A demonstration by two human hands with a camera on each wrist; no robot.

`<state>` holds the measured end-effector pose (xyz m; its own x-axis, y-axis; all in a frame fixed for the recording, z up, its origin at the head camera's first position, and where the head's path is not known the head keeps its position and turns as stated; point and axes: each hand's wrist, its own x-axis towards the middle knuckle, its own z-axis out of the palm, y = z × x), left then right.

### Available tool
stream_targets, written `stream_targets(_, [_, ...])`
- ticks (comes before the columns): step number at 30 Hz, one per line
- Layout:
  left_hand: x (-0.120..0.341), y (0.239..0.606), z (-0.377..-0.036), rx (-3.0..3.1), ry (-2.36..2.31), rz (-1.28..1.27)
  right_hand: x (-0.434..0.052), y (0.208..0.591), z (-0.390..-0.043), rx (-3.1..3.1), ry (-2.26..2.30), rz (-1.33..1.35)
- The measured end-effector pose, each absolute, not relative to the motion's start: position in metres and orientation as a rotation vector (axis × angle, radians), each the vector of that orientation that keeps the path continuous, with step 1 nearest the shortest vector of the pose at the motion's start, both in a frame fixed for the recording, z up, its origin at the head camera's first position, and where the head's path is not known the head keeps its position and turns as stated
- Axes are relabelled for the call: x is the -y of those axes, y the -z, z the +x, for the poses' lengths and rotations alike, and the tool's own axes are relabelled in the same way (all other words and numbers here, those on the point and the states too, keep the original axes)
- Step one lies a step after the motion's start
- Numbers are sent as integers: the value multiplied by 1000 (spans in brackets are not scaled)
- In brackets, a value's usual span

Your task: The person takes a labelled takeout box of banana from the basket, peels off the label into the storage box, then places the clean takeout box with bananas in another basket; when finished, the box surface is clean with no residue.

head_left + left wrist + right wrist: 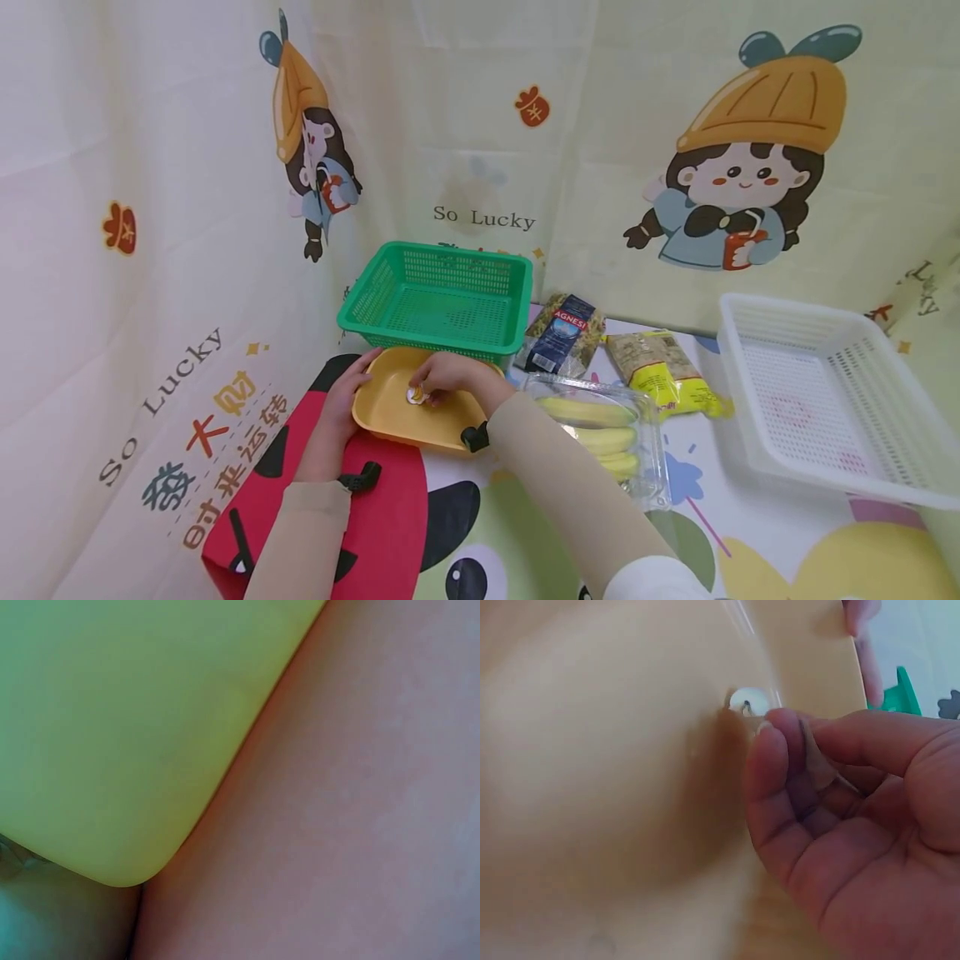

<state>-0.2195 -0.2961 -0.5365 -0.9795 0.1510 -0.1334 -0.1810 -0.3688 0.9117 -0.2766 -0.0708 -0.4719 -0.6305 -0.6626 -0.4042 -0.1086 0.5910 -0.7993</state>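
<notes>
A shallow yellow tray (pixel 390 412) lies on the table in front of a green basket (pixel 438 300). My left hand (pixel 351 390) grips the tray's left rim; the left wrist view shows only the tray's corner (pixel 112 735) over the red patch of cloth (pixel 337 825). My right hand (pixel 438 379) reaches into the tray with its fingers curled. In the right wrist view its fingers (pixel 769 757) and thumb pinch a thin translucent label (pixel 819 763). A small white round spot (pixel 750 700) sits on the tray floor (pixel 615 750) just beyond the fingertips.
A clear box of bananas (pixel 600 425) lies right of the tray, under my right forearm. Two pasta bags (pixel 562 333) (pixel 663 371) lie behind it. A white basket (pixel 825 392) stands at the far right. Printed curtains close off the left and back.
</notes>
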Motion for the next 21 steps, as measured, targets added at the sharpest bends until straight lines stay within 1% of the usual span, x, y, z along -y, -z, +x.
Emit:
stream_targets(7, [299,540,-220,-1687,-2435,14,78,469,-272,-2148,914,-609])
stream_targets(12, [302,543,-221,-1722,-2413,2,80,468,-271,-2191,828,-643])
stream_targets(21, [296,536,-219,-1685,-2422,-85,82,470,-270,-2261,748,-638])
